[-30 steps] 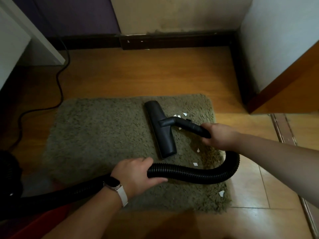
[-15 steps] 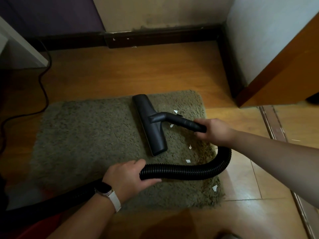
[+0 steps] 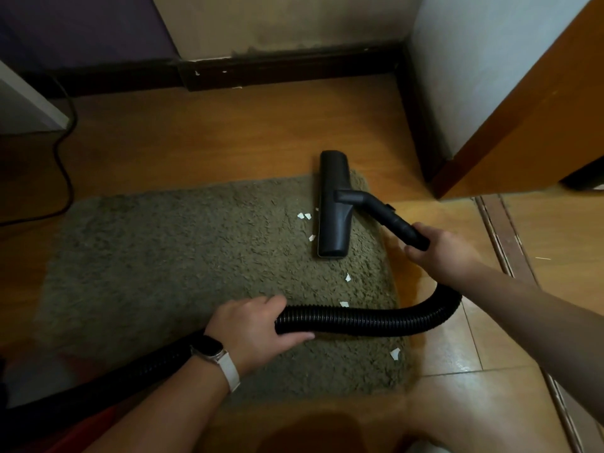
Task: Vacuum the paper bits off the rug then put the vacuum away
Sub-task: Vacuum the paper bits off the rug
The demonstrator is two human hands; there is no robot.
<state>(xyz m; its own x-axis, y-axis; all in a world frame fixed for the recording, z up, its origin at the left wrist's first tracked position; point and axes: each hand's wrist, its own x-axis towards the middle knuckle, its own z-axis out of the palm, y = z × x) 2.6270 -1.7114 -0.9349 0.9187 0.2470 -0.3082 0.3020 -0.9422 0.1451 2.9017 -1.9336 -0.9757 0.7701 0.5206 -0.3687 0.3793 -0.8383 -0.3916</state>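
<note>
Your right hand (image 3: 444,253) is closed around the wand (image 3: 389,217), your left hand (image 3: 251,328) around the ribbed hose (image 3: 366,320). The floor nozzle (image 3: 334,204) lies on the far right corner of the rug (image 3: 163,250), its long axis pointing away from you, far end over the floor. Paper bits (image 3: 304,216) lie just left of it.

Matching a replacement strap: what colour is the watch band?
White or cream, on the watch band at the left wrist, seen in the head view.
</note>
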